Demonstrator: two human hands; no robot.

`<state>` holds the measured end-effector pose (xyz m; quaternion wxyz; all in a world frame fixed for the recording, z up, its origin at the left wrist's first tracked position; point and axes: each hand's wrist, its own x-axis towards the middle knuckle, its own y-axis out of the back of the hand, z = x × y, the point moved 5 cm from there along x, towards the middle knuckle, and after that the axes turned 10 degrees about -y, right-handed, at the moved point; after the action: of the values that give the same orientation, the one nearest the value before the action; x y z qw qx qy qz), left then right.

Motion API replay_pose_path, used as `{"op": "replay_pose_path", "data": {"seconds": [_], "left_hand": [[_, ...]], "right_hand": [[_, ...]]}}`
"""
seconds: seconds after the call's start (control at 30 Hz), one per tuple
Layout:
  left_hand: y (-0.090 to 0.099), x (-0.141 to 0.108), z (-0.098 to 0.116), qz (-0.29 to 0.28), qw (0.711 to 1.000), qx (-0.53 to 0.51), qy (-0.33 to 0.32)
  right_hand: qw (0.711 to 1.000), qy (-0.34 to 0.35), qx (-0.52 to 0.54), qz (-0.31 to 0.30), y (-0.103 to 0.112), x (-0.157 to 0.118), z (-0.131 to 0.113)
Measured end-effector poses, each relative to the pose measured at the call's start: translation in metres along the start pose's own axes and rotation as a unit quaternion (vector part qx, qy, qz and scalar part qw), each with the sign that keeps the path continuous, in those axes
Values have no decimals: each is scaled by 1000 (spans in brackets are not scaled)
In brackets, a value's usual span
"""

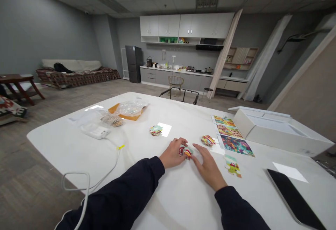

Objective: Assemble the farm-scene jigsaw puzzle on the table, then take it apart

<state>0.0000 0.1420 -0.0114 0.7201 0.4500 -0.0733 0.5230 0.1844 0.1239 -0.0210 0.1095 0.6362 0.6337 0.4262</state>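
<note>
Small red, white and yellow puzzle pieces [187,152] lie between my two hands over the white table [168,195]. My left hand [174,153] curls its thumb and fingers around their left side. My right hand [207,165] has thumb and forefinger apart, with the thumb tip touching or very near the pieces' right edge. One pile of puzzle pieces [155,130] sits beyond my left hand, and another pile [208,140] lies beyond my right hand. Some joined green and yellow pieces [232,166] rest to the right of my right hand.
Three picture sheets [231,133] lie beside an open white box [280,128] at the right. A black phone [294,196] is near the right front. At the left are a white adapter [95,131] with its cable, and clear plastic [130,108] on an orange envelope.
</note>
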Motion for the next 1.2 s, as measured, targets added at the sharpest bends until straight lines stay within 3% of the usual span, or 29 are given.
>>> {"op": "replay_pose_path", "data": {"seconds": [0.13, 0.33, 0.97, 1.1, 1.2], "left_hand": [[-2, 0, -12, -4, 1000, 12, 23], [3, -1, -17, -29, 997, 69, 33], [1, -1, -14, -39, 994, 100, 22], [28, 3, -21, 27, 992, 123, -10], [72, -1, -48, 118, 965, 226, 55]], "right_hand": [[999, -20, 8, -36, -27, 9, -8], [1000, 10, 4, -5, -25, 15, 3], [999, 20, -30, -41, -36, 19, -3], [999, 18, -19, -20, -30, 18, -5], [999, 15, -13, 40, -19, 18, -4]]}}
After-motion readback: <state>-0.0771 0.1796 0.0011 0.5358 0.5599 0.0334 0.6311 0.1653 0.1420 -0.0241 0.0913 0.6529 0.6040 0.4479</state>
